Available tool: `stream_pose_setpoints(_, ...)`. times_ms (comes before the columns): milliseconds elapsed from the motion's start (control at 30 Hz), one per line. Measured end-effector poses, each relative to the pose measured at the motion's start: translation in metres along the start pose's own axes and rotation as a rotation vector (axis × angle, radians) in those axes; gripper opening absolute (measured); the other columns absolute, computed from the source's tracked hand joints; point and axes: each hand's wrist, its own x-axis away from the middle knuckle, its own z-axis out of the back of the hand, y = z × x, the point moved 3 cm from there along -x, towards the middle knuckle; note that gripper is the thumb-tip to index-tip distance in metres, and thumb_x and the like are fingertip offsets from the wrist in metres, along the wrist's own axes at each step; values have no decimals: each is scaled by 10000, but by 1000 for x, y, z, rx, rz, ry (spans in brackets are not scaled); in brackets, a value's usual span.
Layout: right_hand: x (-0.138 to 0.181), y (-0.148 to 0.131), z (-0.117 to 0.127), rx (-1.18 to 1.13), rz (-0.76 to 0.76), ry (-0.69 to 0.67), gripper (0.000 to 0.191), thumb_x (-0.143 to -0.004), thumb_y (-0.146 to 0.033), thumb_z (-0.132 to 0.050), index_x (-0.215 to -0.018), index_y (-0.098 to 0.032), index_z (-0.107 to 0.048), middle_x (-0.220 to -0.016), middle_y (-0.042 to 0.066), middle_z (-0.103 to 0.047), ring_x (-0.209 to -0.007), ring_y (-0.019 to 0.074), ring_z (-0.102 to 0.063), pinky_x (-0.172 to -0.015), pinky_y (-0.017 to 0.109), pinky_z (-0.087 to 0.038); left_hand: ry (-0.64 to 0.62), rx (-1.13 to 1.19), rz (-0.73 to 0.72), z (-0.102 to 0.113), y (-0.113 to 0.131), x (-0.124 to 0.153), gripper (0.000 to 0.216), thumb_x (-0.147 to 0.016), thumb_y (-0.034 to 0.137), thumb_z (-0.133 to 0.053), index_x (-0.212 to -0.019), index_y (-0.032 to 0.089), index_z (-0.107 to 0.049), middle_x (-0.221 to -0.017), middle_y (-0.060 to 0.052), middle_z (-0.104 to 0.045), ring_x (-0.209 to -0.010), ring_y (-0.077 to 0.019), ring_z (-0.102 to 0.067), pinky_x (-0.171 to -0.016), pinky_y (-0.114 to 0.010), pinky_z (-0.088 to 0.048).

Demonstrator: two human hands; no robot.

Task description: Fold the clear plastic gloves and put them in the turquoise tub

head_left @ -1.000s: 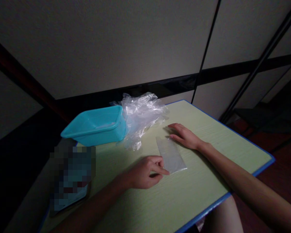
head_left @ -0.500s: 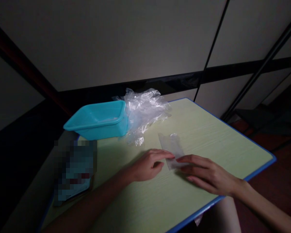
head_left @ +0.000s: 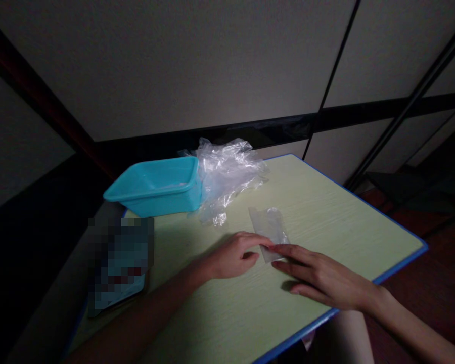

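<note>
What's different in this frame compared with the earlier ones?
The right hand has moved toward the person, from beside the far end of the flat clear plastic bag to its near end, beside the left hand, which has shifted slightly away from the person. No grasp or release is evident. The teal basin and crumpled clear plastic stayed put.

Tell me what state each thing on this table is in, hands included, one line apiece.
Left hand: open, index finger reaching onto the bag.
Right hand: open, spread over the bag's near end.
Small clear bag: lying on the table, partly covered; can't tell if it's sealed.
Blue tub: upright, open-topped.
Clear plastic heap: crumpled, beside the tub.
Pixelated item: blurred out, state unclear.
</note>
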Motion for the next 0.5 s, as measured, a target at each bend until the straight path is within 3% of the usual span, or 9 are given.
stream_pose_setpoints(500, 0, 0, 1, -35, -19, 45, 454, -873, -341, -436, -1277, -136, -409, -1354, 135, -359, -1228, 221, -349, -985, 362, -368, 12, 23, 5, 0, -1, 0, 400, -739, 36, -465, -1097, 196, -545, -1108, -14, -604, -1010, -126, -550, -892, -256, -388)
